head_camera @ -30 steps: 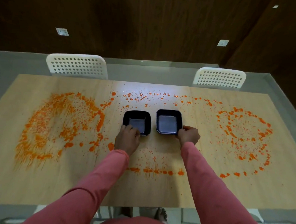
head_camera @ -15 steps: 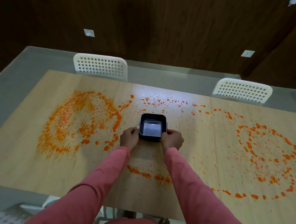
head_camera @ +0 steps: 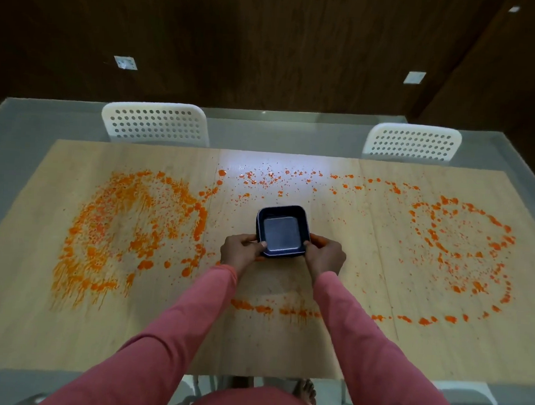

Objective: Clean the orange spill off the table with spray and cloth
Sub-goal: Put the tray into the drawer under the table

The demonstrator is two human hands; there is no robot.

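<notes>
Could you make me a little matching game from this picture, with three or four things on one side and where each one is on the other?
Things
1. stacked dark trays
2. dense orange spill
3. white chairs
4. left hand

Places
A. at the far edge of the table
B. on the left part of the tabletop
C. at the table's middle, held from both sides
D. gripping the trays' left near corner

Pairs: 1-C, 2-B, 3-A, 4-D
</notes>
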